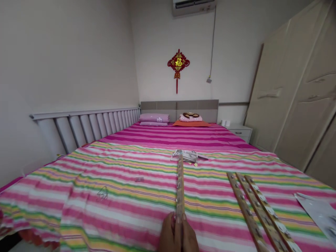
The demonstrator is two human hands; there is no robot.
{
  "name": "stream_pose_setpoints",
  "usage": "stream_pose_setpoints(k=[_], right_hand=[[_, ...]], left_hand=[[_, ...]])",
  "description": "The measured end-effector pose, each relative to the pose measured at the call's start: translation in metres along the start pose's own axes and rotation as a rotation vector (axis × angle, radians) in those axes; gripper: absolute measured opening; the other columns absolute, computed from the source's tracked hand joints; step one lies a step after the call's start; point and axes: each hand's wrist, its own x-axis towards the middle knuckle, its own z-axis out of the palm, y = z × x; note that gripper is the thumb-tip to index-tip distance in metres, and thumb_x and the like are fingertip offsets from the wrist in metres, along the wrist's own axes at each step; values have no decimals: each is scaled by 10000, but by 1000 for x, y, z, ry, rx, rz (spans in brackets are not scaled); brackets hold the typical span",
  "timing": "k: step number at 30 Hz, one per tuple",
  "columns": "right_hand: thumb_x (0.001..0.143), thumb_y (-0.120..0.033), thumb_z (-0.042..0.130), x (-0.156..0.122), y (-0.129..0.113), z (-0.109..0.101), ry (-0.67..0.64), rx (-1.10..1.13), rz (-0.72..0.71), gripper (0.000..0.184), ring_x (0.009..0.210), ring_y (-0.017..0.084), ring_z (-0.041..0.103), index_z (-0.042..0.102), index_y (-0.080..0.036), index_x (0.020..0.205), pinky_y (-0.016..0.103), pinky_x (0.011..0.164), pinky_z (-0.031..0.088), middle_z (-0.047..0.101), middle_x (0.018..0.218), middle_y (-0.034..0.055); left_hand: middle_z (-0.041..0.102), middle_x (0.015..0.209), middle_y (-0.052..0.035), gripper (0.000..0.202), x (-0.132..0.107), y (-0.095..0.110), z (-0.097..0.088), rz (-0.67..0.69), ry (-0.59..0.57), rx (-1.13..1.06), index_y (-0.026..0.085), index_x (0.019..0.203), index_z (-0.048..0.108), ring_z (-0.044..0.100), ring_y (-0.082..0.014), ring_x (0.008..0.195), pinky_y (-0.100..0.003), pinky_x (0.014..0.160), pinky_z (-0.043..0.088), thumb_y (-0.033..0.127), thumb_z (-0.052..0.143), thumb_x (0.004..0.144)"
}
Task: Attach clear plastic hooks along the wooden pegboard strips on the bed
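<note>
Both hands meet at the near end of a long, narrow wooden strip point(180, 185). Small shiny pieces run along its face, too blurred to make out exactly. My left hand point(167, 233) is closed on the strip's left side, and my right hand point(189, 235) grips it from the right, fingertips close together. The strip points away from me over the striped bedsheet point(126, 213). Beyond its far end lies a clear plastic packet point(187, 156) with a dark, thin item beside it. To the right, three similar strips point(245, 206) lie side by side with metal pieces along them.
A clear plastic bag point(316, 213) lies at the right edge. On the left are a small clear scrap point(139, 179) and a thin loop of wire or thread point(102, 193). A bed rail point(86, 126) borders the left; folded bedding point(154, 118) sits by the headboard point(160, 105).
</note>
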Motion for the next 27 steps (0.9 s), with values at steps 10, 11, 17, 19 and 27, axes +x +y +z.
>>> stream_pose_setpoints(k=[10,11,17,19,27], right_hand=[[555,-790,559,44,-14,54,-80,-160,-105,605,557,171,503,560,-185,549,292,544,421,581,550,29],[564,-786,555,50,-13,58,-93,-155,-99,597,528,161,483,549,-190,541,288,521,407,559,530,19],[629,-808,457,84,-13,73,-211,-156,-20,621,448,150,451,536,-198,548,285,461,365,523,492,12],[617,-822,448,95,-16,72,-178,-214,-77,624,483,159,451,509,-206,538,291,483,364,522,506,17],[689,-804,383,106,-10,56,-130,-450,-201,613,567,174,460,493,-217,551,302,554,377,506,544,5]], left_hand=[[693,892,-86,464,54,6,-44,71,-78,-147,185,908,629,627,-220,823,-314,760,494,577,390,838],[682,839,-74,458,59,6,-46,76,-60,-139,189,875,621,619,-215,797,-307,736,491,581,388,836],[541,601,-7,474,102,-13,-52,80,63,-107,210,661,525,513,-163,569,-272,551,437,653,398,773],[505,563,12,483,120,-20,-58,52,62,-96,212,671,523,471,-147,501,-265,491,410,663,379,768],[679,951,-134,470,174,-15,-81,239,225,199,167,946,669,598,-279,959,-420,897,433,524,402,799]])
